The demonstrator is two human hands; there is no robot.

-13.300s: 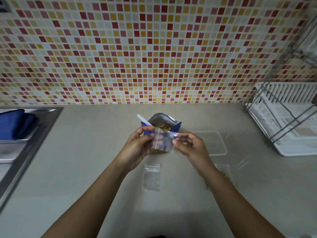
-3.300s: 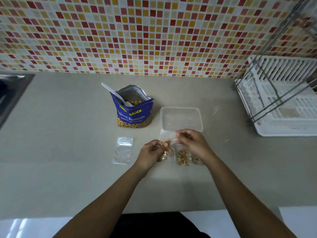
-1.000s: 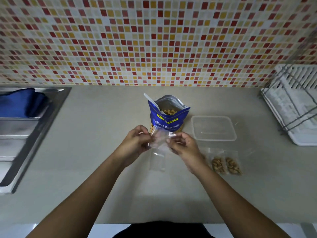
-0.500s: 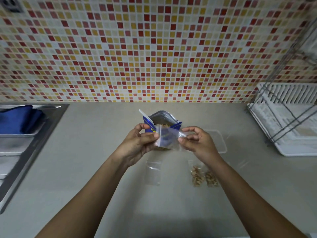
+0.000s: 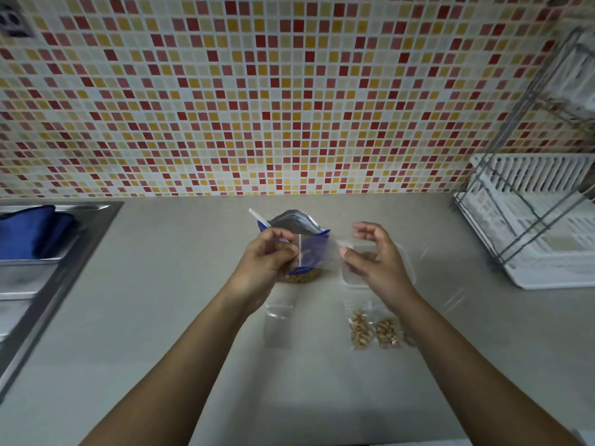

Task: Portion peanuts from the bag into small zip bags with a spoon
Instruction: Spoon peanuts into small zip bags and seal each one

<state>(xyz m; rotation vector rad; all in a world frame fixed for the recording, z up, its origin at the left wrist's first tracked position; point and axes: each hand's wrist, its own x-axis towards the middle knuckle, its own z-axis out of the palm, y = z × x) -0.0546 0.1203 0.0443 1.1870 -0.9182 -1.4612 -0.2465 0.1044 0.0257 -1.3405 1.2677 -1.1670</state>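
Observation:
The blue peanut bag (image 5: 317,231) stands open at the back of the counter, with a white spoon handle (image 5: 257,217) sticking out of it to the left. In front of it my left hand (image 5: 265,259) pinches the left edge of a clear, empty small zip bag (image 5: 318,257) held in the air. My right hand (image 5: 375,257) is beside the bag's right edge with fingers spread; only the thumb is near the plastic. Another empty zip bag (image 5: 278,323) lies flat on the counter below. Two filled zip bags of peanuts (image 5: 360,328) (image 5: 388,329) lie to the right of it.
A clear plastic container (image 5: 407,268) sits behind my right hand. A steel sink (image 5: 48,272) with a blue cloth (image 5: 29,230) is at the left. A white dish rack with a wire frame (image 5: 531,226) stands at the right, against the tiled wall.
My right hand has let go of the held zip bag and spread its fingers. My left hand keeps hold of the bag in front of the peanut bag.

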